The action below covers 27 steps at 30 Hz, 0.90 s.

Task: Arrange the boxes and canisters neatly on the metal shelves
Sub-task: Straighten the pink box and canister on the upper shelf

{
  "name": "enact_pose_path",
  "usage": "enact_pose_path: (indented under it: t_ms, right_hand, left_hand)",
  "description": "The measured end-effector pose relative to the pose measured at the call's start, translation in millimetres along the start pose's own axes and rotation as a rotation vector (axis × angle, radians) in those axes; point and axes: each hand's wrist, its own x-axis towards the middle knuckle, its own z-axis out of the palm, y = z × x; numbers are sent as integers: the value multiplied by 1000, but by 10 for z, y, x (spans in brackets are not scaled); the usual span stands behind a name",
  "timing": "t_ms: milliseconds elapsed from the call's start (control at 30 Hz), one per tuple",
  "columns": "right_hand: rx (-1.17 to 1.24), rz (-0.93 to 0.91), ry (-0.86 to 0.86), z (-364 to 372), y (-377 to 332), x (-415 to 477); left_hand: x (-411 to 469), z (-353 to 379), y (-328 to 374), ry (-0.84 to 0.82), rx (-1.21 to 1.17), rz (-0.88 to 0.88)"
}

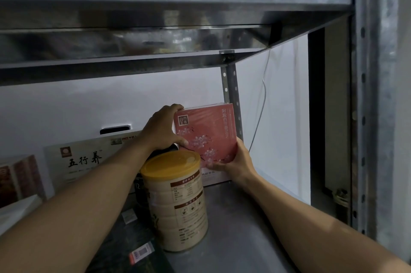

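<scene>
1. Black and flat, a cardboard box with small stickers [133, 239] lies nearest, just left of the cream cylindrical canister with the yellow plastic lid [178, 201]. Laid flat, it keeps a low profile at the front.
2. That canister stands upright on the grey metal shelf [244, 228], well forward, which leaves the room behind it for taller boxes.
3. Just behind and right of the canister, the right hand [231, 161] grasps the lower right corner of the pink rectangular box printed with white blossoms [206, 134], with the thumb on the front face and the fingers wrapped behind.
4. Behind the canister, above its lid, the left hand [162, 130] clasps the box's upper left corner, fingers hooked over the top edge. Holding opposite corners likely gives control of tilt.
5. The pink box stands on edge, face outward, behind and right of the canister. It is probably being squared against the perforated metal upright [231, 94] there.
6. Behind and left of the canister, a white flat box with black characters [82, 161] stands face outward.
</scene>
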Motion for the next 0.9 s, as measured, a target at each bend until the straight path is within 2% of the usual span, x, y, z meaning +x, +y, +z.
enact_pose_path:
  t_ms: [900]
  right_hand:
    - [-31, 21, 1, -27, 32, 22]
  left_hand:
    - [-45, 15, 35, 32, 28, 17]
